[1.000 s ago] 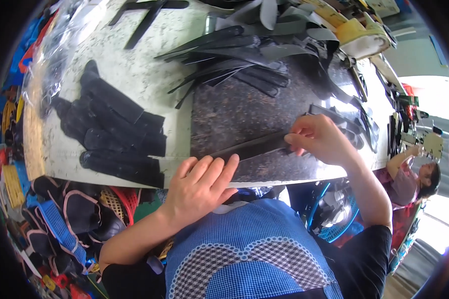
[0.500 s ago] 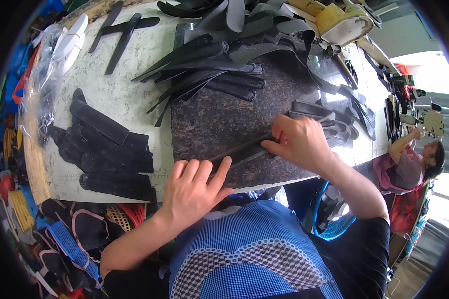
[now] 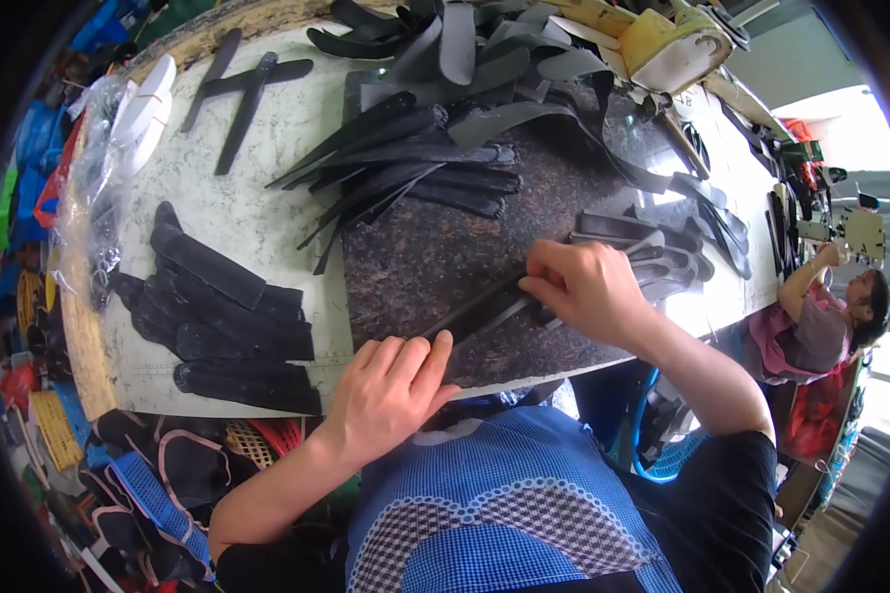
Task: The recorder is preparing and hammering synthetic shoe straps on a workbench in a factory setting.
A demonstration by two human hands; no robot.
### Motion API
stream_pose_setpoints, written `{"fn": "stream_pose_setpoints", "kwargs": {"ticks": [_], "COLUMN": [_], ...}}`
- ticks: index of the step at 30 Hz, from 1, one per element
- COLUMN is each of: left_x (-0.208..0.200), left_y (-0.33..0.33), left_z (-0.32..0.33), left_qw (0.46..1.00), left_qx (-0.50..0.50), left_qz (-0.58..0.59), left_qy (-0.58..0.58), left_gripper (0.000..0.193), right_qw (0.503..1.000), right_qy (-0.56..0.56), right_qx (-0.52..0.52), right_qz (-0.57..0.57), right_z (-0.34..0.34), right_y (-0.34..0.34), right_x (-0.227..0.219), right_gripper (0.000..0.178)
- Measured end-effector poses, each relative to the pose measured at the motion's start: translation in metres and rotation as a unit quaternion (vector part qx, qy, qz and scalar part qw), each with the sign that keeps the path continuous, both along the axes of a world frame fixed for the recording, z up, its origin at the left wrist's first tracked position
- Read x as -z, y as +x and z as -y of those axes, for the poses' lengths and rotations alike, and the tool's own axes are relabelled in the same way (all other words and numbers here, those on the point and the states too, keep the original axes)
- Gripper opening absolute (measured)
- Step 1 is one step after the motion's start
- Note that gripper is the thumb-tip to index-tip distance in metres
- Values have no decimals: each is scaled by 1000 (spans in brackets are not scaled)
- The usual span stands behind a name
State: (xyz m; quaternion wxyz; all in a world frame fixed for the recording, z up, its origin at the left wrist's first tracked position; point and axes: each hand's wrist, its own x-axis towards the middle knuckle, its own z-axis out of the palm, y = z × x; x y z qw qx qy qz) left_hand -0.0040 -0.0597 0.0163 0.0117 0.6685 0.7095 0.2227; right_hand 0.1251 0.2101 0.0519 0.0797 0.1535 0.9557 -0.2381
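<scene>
A long black strip (image 3: 482, 314), leather-like, lies slantwise on the dark speckled slab (image 3: 405, 267) near the table's front edge. My right hand (image 3: 591, 292) pinches its far right end between thumb and bent fingers. At the strip's lower left end, my left hand (image 3: 391, 383) presses down with fingers close together; their tips partly hide that end. A lighter grey edge shows along the strip's near side. Beside my right hand lies a bundle of looped grey-black strips (image 3: 653, 247). Beyond both hands is a fanned pile of black strips (image 3: 415, 163).
Overlapping black pieces (image 3: 227, 306) lie on the white table (image 3: 257, 217) at left. White sole-shaped pieces (image 3: 146, 114) rest near the plastic wrap. A yellow-and-white machine part (image 3: 672, 49) stands far right. A blue basket (image 3: 674, 457) is below the edge. Another person (image 3: 819, 316) sits at right.
My right hand has shifted slightly left along the strip. The left hand's fingers have drawn closer together on its near end. The whole view has tilted a little.
</scene>
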Motion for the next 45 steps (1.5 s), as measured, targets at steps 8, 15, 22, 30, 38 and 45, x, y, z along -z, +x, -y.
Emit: {"fn": "stream_pose_setpoints", "kwargs": {"ticks": [8,15,22,30,38,45], "left_x": [1,3,-20,-22,-33,-24], "left_y": [-36,-36,-79,-107,-88,-94], "left_z": [-21,-36,-77,-203,-168,-152], "left_qw": [993,993,981,967,947,945], "left_qx": [29,71,-72,-29,25,18], "left_qz": [96,67,24,-145,-190,-187], "left_qy": [66,63,177,207,256,268], "left_gripper": [29,26,37,17,14,12], "right_qw": [998,982,989,951,947,954], "right_qy": [8,-130,45,198,-197,-164], "right_qx": [21,-53,115,41,205,189], "right_qz": [-54,-129,-78,-234,-151,-162], "right_z": [-2,9,-76,-127,-155,-161], "right_y": [4,-6,54,-33,-56,-54], "right_x": [-26,-2,-60,-5,-40,-37], "right_gripper": [23,35,24,27,14,14]}}
